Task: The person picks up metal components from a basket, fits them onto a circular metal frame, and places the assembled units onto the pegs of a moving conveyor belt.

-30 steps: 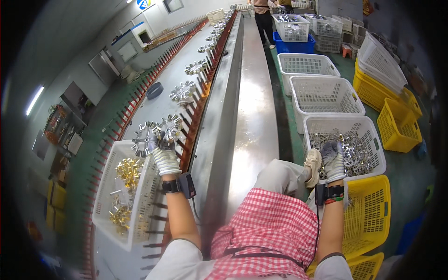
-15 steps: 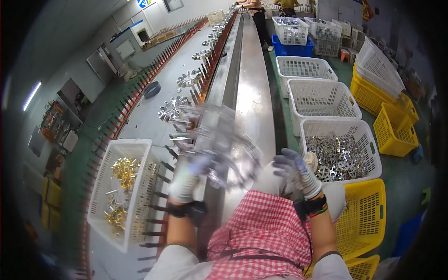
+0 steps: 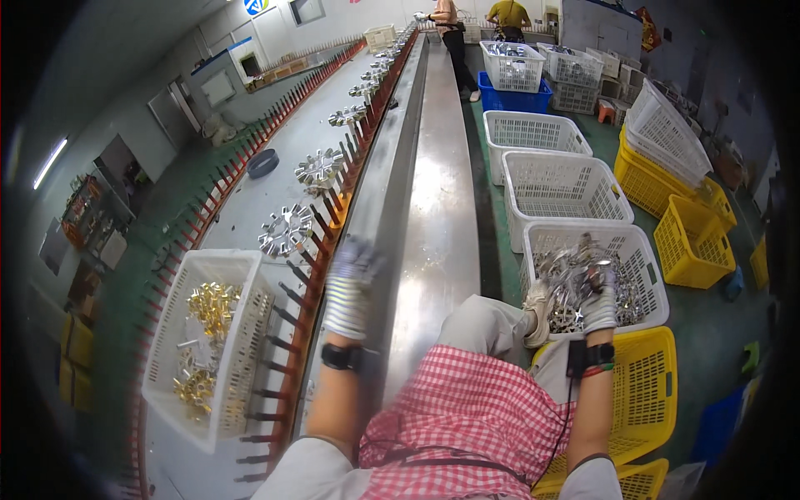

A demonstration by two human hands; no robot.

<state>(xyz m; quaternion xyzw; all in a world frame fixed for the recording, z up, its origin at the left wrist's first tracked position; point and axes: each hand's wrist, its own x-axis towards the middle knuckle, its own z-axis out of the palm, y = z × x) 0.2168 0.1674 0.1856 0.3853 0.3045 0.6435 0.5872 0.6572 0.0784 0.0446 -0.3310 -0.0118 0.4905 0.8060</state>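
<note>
My right hand (image 3: 598, 302), in a pale glove, is over the white basket of silvery metal parts (image 3: 567, 319) on the right. A blurred shiny cluster of metal parts (image 3: 575, 268) is at its fingers, which are partly hidden; it seems to hold them. My left hand (image 3: 350, 283), gloved and smeared by motion, is above the steel ledge beside the row of dark-tipped spindles (image 3: 293, 293); no held thing shows, and its fingers cannot be made out. Just beyond it, a star-shaped ring of silvery parts (image 3: 286, 231) lies by the spindles.
A white basket of gold and silver pieces (image 3: 242, 333) stands at left. More rings (image 3: 320, 169) line the spindles, near a dark round dish (image 3: 262, 163). White baskets (image 3: 567, 187) and yellow crates (image 3: 646, 392) stand at right. Two people (image 3: 450, 29) are far ahead.
My right hand has moved right, over the basket of metal parts. The blurred shiny cluster near my left hand has left that spot; a similar one is at my right hand.
</note>
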